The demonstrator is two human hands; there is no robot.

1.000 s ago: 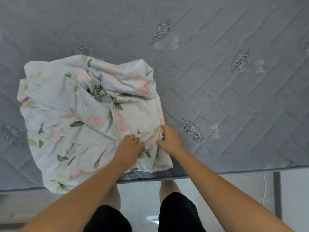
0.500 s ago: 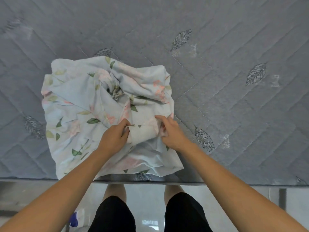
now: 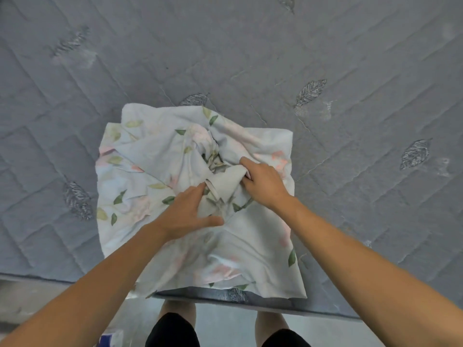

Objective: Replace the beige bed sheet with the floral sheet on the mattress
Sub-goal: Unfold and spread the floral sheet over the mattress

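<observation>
Floral sheet (image 3: 160,176) bunched in a rough square at the centre of the frame, lying on the bare grey quilted mattress (image 3: 325,46) and reaching down to its near edge at lower centre, one corner hanging just over that edge. Left hand (image 3: 186,212) on the middle of the bundle, thumb stretched right along the cloth, fingers curled into a raised fold and gripping it. Right hand (image 3: 263,180) just right of and above the left, fingers bent round the same raised fold from the other side, pinching it. Fold (image 3: 225,182) standing up between the two hands, close to the knot of gathered cloth at the bundle's centre. Rest of the sheet spread out left of, above and below both hands, forearms crossing its lower part. Pale floor (image 3: 225,319) along the bottom of the frame, with bare knees and black shorts (image 3: 172,331) at lower centre
</observation>
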